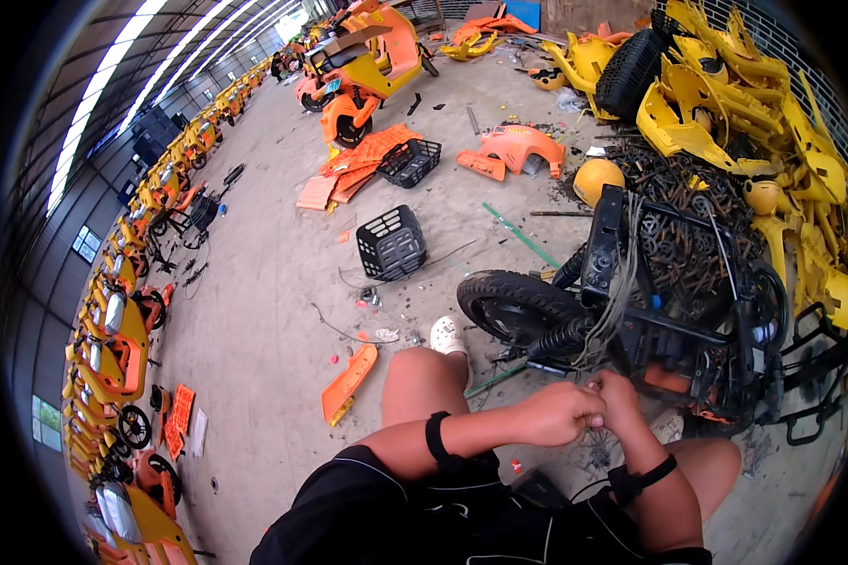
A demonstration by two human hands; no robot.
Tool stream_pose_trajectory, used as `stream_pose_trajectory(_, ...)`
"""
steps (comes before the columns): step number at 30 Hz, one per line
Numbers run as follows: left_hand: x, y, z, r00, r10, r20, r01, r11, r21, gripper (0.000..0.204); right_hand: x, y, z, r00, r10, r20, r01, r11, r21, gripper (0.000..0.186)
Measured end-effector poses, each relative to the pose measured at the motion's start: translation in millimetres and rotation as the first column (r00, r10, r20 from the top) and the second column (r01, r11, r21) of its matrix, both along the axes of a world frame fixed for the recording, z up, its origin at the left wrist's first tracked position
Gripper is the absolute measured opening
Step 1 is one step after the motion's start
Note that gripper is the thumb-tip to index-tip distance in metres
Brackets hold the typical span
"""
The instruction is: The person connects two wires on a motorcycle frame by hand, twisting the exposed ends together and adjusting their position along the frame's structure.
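Note:
My left hand [567, 414] and my right hand [616, 394] meet above my knees, fingers curled in and pressed together. Whatever lies between them, if anything, is hidden. Just beyond them, a stripped scooter frame [601, 268] lies tipped on the floor, its black tyre [513, 303] toward the left. A bundle of grey cables [614, 311] hangs over the frame, close to my right hand. Neither hand visibly touches the frame. Black bands circle both of my forearms.
Behind the frame lies a heap of rusty metal parts [693, 231], with yellow body panels [697, 113] piled against the wall. Black baskets [392, 243], an orange panel [349, 384] and a green strip [520, 234] lie on the floor. Yellow scooters [113, 348] line the left side.

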State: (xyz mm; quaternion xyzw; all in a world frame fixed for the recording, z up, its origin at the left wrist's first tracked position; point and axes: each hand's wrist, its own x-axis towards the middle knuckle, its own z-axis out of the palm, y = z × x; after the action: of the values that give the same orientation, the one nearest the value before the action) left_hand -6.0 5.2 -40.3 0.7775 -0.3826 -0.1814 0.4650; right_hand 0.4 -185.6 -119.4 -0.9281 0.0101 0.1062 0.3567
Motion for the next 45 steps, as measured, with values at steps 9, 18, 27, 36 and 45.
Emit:
stream_pose_trajectory(9,9.2,-10.3,-13.7,0.996,0.035,0.088,-0.027,0.995,-0.094,0.005,22.6,-6.2,-64.3,1.000,0.007,0.026,-0.008,1.000,0.015,0.029)
stream_pose_trajectory(18,11.8,-5.6,-26.2,0.994,0.079,0.077,-0.067,0.987,-0.148,0.005,29.4,-6.0,-90.7,0.997,-0.002,0.081,-0.004,0.997,0.078,0.035)
stream_pose_trajectory(27,11.0,-3.1,-23.7,0.998,0.049,0.049,-0.039,0.980,-0.194,0.002,20.9,1.8,-69.5,0.984,0.021,0.175,-0.019,1.000,-0.015,0.041)
stream_pose_trajectory(36,10.0,-4.8,-19.6,0.997,0.070,0.017,-0.064,0.970,-0.234,0.003,18.6,-12.5,-76.2,0.989,-0.095,0.112,0.094,0.995,0.013,0.030)
stream_pose_trajectory(45,10.9,-7.4,-17.9,0.996,0.077,0.038,-0.068,0.980,-0.185,0.004,16.6,-16.9,-82.7,0.988,-0.122,0.094,0.133,0.984,-0.120,0.030)
